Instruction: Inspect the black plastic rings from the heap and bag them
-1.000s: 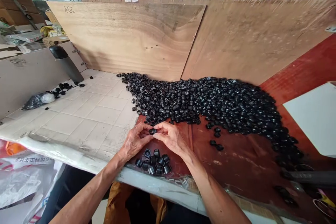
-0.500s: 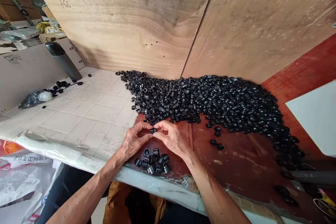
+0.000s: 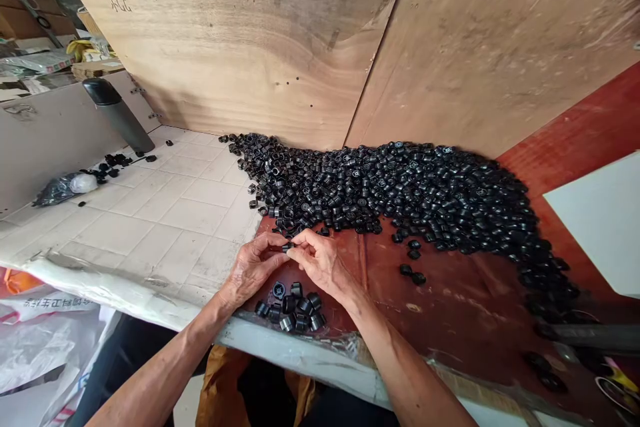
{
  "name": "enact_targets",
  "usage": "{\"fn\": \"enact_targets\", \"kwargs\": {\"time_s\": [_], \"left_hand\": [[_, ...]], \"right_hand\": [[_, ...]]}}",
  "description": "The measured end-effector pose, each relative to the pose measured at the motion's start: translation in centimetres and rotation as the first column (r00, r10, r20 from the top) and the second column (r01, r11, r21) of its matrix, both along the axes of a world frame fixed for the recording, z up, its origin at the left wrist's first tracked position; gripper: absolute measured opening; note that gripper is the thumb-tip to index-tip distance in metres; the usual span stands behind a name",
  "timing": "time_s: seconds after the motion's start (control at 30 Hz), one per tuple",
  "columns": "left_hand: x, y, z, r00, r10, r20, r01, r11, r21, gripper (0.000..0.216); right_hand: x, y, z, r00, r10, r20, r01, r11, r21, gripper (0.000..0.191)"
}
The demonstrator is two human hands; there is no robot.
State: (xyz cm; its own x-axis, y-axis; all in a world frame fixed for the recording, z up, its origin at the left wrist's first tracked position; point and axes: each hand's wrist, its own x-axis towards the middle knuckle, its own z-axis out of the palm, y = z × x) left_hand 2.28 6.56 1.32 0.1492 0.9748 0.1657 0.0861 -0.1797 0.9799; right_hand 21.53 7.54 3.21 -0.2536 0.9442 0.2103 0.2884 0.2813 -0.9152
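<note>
My left hand and my right hand meet fingertip to fingertip over the near part of the table, both pinched on one small black plastic ring part. Just below the hands lies a small cluster of the same black parts near the table's front edge. Behind the hands a large heap of black ring parts stretches across the red-brown tabletop to the right.
Plywood boards stand as a wall behind the heap. To the left is a pale tiled surface with a dark cylinder flask, a black bag and a few loose parts. A white sheet lies at right.
My hands stay together on the small part; the fingers have closed in a little tighter around it. The view has shifted slightly.
</note>
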Motion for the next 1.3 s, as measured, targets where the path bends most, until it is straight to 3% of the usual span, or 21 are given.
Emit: {"fn": "enact_targets", "kwargs": {"time_s": [0.13,0.23,0.37,0.5,0.73,0.9,1.07,1.3], "left_hand": [[0.1,0.0,-0.1,0.999,0.013,-0.036,-0.015,0.999,-0.05,0.025],[0.1,0.1,-0.3,1.0,0.001,0.013,-0.001,1.0,-0.019,0.023],[0.0,0.2,-0.7,0.999,0.006,0.045,-0.006,1.0,0.02,0.022],[0.1,0.1,-0.7,0.999,-0.025,0.032,0.024,0.999,0.033,0.022],[-0.1,0.2,-0.8,0.999,-0.019,0.029,0.017,0.998,0.065,0.022],[-0.3,0.4,-1.1,1.0,-0.016,0.013,0.015,0.996,0.085,0.021],[-0.2,0.3,-0.9,1.0,0.004,-0.014,-0.003,0.998,0.06,0.022],[0.0,0.1,-0.7,0.997,0.008,0.07,-0.005,0.999,-0.035,0.026]], "right_hand": [[-0.2,0.2,0.1,0.994,-0.046,-0.098,0.041,0.998,-0.056,0.011],[-0.2,0.2,0.5,0.976,-0.119,-0.183,0.08,0.975,-0.206,0.021],[-0.1,0.1,0.8,0.968,-0.082,-0.238,-0.014,0.926,-0.376,0.029],[-0.3,0.0,1.0,0.947,-0.095,-0.307,-0.046,0.906,-0.42,0.028],[0.1,0.1,0.9,0.945,-0.076,-0.317,-0.052,0.924,-0.378,0.027],[0.2,0.2,0.2,0.967,-0.113,-0.227,0.045,0.958,-0.283,0.025],[-0.3,0.1,0.3,0.971,-0.12,-0.207,0.08,0.978,-0.19,0.021],[-0.4,0.0,0.6,0.977,-0.072,-0.198,0.058,0.995,-0.075,0.019]]}}
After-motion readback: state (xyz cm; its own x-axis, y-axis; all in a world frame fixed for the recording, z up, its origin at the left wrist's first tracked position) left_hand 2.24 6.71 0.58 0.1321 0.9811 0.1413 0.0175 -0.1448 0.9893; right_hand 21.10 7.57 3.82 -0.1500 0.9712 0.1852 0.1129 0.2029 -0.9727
